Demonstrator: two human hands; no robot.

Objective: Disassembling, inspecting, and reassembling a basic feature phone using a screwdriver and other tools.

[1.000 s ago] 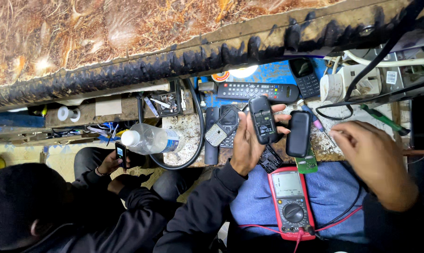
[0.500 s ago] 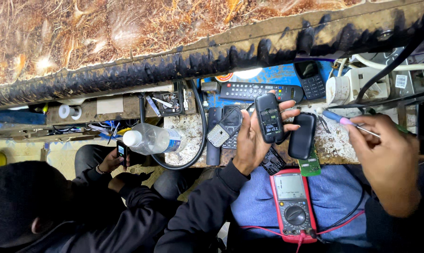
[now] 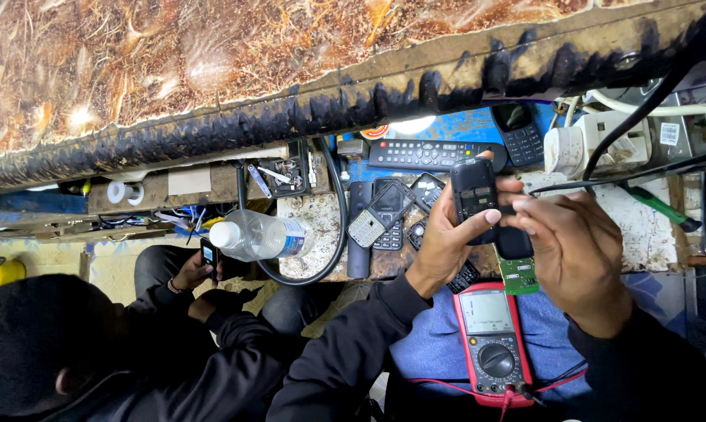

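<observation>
- The person's left hand (image 3: 447, 238) is wrapped around a small black phone (image 3: 474, 191), thumb along its near edge and fingers clamped behind it, lifting it just above the workbench (image 3: 642, 227).
- The right hand (image 3: 575, 250) meets it from the other side, fingertips pinched together against the phone's right edge; whether a tool sits between them cannot be told.
- Landmark is the red multimeter (image 3: 493, 344) lying in the person's lap: the phone hangs straight beyond it, over the bench edge.
- A green circuit board (image 3: 518, 273) sits just beyond the multimeter's top, tucked under the right hand.
- A second dark phone body (image 3: 513, 242) lies directly under the held one, partly hidden by the fingers.
- Farther beyond the multimeter, against the blue strip at the back, lie a long black remote (image 3: 431, 154) and a keypad phone (image 3: 521, 134).
- Beyond and left of the multimeter: a cluster of opened phones (image 3: 380, 215), one with a pale keypad.
- Well left of it, a clear water bottle (image 3: 259, 237) lies on its side at the bench edge, ringed by a black cable (image 3: 339, 227).
- Far left of the multimeter, another person in dark sleeves holds a small lit phone (image 3: 208, 254) in one hand.
</observation>
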